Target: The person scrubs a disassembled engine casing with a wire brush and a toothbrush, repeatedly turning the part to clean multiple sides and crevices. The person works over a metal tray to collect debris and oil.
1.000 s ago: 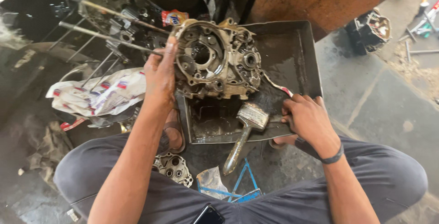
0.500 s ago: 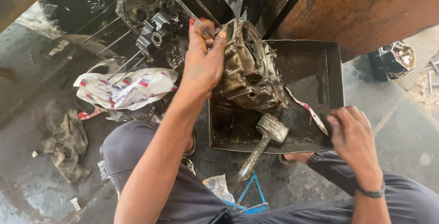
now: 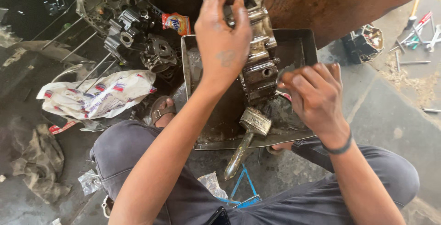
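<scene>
Gripping the greasy cast-metal engine case [image 3: 257, 55] upright in a dented steel tray [image 3: 308, 45]: left hand [image 3: 223, 36]; right hand [image 3: 317, 96] loosely curled, empty.

Grimy dark concrete floor [image 3: 27, 91] down the left, slick with oil, while paler grey paving slabs [image 3: 390, 110] run along the right with a dusting of sawdust-coloured grit [image 3: 404, 75]. Up top, a big rusty brown metal panel [image 3: 349, 4] leans across the corner. A crumpled white printed sack [image 3: 98, 97] lies on the floor, a dirty grey rag [image 3: 39, 160] sits below it. Loose screwdrivers and hand tools [image 3: 420, 29] are scattered at far right. Flat daylight, soft shadows.
</scene>
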A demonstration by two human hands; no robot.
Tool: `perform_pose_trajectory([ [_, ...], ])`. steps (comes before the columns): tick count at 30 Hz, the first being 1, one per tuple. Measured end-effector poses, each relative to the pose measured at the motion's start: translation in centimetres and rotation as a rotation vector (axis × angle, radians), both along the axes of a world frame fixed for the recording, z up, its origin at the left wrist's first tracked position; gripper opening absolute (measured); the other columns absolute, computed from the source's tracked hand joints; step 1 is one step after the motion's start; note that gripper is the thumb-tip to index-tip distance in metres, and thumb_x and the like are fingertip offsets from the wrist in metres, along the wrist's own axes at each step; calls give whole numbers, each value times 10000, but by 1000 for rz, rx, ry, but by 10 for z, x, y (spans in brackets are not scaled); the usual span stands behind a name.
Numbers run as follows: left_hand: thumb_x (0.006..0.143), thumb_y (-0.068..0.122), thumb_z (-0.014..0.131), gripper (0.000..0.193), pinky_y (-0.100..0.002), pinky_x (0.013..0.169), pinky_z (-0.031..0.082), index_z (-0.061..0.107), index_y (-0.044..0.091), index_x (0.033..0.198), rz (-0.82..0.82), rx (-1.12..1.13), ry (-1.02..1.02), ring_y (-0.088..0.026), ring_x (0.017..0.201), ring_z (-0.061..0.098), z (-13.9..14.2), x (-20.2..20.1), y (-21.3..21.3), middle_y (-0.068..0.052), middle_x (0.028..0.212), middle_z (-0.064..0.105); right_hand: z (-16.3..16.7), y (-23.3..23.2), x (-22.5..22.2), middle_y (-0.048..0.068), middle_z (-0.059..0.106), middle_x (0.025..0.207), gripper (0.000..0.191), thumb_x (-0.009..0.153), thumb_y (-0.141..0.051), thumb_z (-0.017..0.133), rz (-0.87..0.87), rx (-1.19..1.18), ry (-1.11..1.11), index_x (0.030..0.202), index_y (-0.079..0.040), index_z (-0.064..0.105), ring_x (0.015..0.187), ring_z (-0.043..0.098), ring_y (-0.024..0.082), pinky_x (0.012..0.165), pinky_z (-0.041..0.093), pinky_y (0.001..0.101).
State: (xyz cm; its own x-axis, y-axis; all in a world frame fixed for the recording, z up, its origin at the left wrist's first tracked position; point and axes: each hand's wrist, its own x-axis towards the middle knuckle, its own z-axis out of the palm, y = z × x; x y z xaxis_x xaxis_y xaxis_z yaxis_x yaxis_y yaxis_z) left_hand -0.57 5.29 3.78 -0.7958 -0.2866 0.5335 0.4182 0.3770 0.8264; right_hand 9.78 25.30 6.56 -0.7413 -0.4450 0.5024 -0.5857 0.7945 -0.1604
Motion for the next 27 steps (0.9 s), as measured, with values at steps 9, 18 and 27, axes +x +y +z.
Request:
perform_pose_trajectory([
  [9,1002,119,646,344,-456,909,541,602,65,1339,-80,0,-4,-375,1021,681,3,-10,21,-146,1114,689,-20,16,-9,44,665,869,37,952,-55,714,-59,113,65,938,-79,690,789,556,228,789,366,391],
  [18,998,118,643,418,-388,903,564,575,119,1411,-101,16,64,-324,1014,692,4,-10,17,-108,1130,685,-17,9,-9,61,655,887,106,979,-25,701,-69,66,113,908,-68,633,784,576,245,769,383,375],
  [27,1007,128,646,401,-377,872,568,601,113,1406,-119,18,16,-318,962,702,0,-12,18,-107,1133,699,-18,9,-13,60,658,834,175,994,-28,687,-30,120,135,842,-68,611,757,566,230,749,396,393],
])
